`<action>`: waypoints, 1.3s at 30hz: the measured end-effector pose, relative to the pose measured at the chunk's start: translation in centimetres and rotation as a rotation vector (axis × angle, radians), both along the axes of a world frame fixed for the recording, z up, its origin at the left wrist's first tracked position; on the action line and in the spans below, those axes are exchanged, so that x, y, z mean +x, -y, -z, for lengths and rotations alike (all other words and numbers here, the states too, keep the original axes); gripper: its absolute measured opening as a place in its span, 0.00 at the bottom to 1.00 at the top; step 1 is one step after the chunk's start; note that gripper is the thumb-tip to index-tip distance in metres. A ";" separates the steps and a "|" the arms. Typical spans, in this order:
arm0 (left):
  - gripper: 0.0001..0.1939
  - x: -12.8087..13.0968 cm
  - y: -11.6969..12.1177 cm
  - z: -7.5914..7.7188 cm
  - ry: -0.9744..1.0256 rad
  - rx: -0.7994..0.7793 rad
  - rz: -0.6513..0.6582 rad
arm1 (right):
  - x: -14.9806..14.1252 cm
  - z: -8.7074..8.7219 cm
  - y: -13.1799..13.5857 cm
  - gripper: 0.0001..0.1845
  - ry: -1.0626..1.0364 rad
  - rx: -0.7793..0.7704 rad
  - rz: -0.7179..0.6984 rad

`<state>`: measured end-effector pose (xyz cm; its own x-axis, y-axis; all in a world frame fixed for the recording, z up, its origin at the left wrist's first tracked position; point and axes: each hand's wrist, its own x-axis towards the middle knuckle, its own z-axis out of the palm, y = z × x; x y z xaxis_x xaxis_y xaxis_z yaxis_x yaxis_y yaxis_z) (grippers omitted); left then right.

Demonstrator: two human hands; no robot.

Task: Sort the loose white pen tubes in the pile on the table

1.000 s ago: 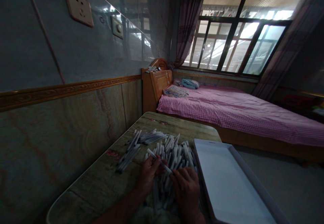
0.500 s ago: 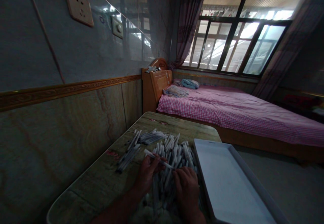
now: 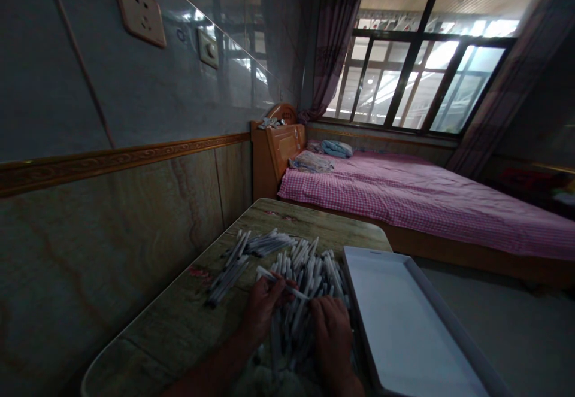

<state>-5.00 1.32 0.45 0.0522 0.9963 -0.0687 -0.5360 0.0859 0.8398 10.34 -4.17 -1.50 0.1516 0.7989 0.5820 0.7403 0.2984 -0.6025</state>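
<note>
Two wall fittings start us off on the far left, a socket (image 3: 139,11) and a switch (image 3: 208,48), and below them comes the stone-patterned surface (image 3: 157,319), where the action is. Over on its left side lies a slanting bundle of slim pens (image 3: 227,279), pale barrels with dark ends, and just beyond it a second bundle (image 3: 269,243) fans out beside the main heap. Now the left hand (image 3: 260,304), and here's the grip: thumb and fingers pinched around a single pale pen (image 3: 297,292), lifted at a slant above the near part of the heap, one end poking out to the left, the other pointing at the right hand (image 3: 333,328). Underneath and behind, the loose heap (image 3: 314,272) spreads out, barrels crossing at all angles. And the right hand, fingers curled and bunched right by the pen's lower end; whether they touch it or pinch some small part, I cannot tell, it's too dark. So the step in hand, as I judge it, is close two-handed work at that one end, and any move from here calls for a steady left pinch and fine right fingertips lined up with the barrel. Right of the heap sits a shallow white tray (image 3: 404,319), long rim alongside, and past it the bed (image 3: 381,181) with its pink checked cover.
</note>
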 end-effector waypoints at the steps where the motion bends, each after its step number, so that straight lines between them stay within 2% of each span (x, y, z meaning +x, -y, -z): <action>1: 0.24 0.0 0.0 0.0 -0.002 -0.001 0.001 | 0.0 0.1 0.0 0.25 -0.005 -0.003 0.002; 11: 0.26 0.2 0.1 -0.2 -0.008 -0.030 -0.018 | 0.4 -0.2 0.2 0.08 -0.044 0.115 -0.048; 14: 0.26 0.1 0.0 -0.3 0.003 -0.033 -0.023 | 0.3 -0.3 0.2 0.10 -0.056 0.093 -0.016; 19: 0.27 0.0 -0.1 -0.2 0.004 -0.031 -0.025 | 0.2 0.0 0.0 0.18 -0.058 0.025 0.015; 26: 0.25 0.0 -0.1 0.1 0.000 -0.017 -0.027 | 0.2 -0.3 0.2 0.11 -0.079 0.067 -0.002; 32: 0.25 0.1 -0.2 0.3 0.000 -0.015 -0.032 | 0.1 -0.1 0.1 0.18 -0.067 0.006 0.006; 36: 0.26 0.1 -0.1 0.0 0.000 -0.020 -0.036 | 0.1 -0.1 0.1 0.10 -0.072 0.046 -0.014; 39: 0.26 0.1 -0.1 -0.1 0.000 -0.016 -0.032 | 0.2 -0.2 0.2 0.09 -0.084 0.030 -0.006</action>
